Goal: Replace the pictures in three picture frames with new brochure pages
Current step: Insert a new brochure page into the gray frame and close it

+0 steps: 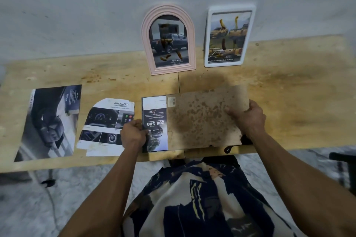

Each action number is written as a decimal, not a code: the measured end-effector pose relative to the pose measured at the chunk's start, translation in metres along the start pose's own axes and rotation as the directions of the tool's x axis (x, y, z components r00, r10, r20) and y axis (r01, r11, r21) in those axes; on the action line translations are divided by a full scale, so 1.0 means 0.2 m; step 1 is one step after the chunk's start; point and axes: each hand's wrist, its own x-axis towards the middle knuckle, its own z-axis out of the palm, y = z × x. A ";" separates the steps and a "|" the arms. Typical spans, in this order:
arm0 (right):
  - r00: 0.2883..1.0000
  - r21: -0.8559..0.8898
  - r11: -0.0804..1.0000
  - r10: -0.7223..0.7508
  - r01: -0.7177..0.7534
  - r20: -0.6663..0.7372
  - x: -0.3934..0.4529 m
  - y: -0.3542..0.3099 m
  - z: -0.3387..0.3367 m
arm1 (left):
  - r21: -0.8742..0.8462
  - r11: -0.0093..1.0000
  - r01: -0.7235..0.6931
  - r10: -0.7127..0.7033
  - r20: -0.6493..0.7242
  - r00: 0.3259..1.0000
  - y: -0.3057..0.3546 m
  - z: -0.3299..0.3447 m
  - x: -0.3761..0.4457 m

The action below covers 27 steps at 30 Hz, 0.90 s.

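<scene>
A dark picture frame [143,100] lies face down at the table's front, with a brochure page [155,123] showing "204 500" lying in it. My right hand [247,116] grips the right edge of a stained brown backing board [202,119], held tilted over the frame's right part. My left hand [133,132] pinches the frame's left edge and the page. A pink arched frame [168,40] and a white rectangular frame [229,36] lean upright against the wall, each with a truck picture in it.
On the wooden table [289,92] to the left lie an arch-cut brochure page [107,127] headed "ADVANCED" and a dark car-interior page [50,123]. A black stand piece [231,147] sticks out under the board at the table's front edge. A grey wall rises behind.
</scene>
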 end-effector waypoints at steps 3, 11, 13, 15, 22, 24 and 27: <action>1.000 -0.052 0.999 0.000 0.001 0.029 -0.02 -0.02 0.06 | -0.001 1.000 0.010 -0.010 -0.008 1.000 0.01 0.00 -0.01; 0.996 -0.125 0.992 -0.009 0.020 0.094 -0.03 -0.09 0.21 | 0.073 0.997 -0.036 0.038 -0.024 0.999 0.02 -0.01 -0.02; 0.996 -0.128 0.992 0.003 0.009 0.094 -0.02 -0.09 0.21 | 0.086 0.996 -0.040 0.041 -0.017 0.999 0.01 -0.01 -0.01; 0.995 -0.113 0.994 0.013 -0.002 0.097 -0.02 -0.09 0.22 | 0.087 0.995 -0.045 0.046 -0.013 0.999 0.01 -0.01 0.00; 0.993 -0.076 0.997 0.033 -0.024 0.116 -0.05 -0.09 0.28 | 0.089 0.995 -0.044 0.047 -0.031 0.998 0.00 -0.01 0.01; 0.993 -0.093 0.995 0.039 -0.029 0.115 -0.07 -0.10 0.31 | 0.091 0.995 -0.051 0.054 -0.027 0.998 0.00 -0.01 0.02; 0.992 -0.145 0.987 0.079 -0.064 0.103 -0.09 -0.10 0.36 | 0.083 0.996 -0.045 0.047 -0.017 0.999 0.00 -0.02 0.02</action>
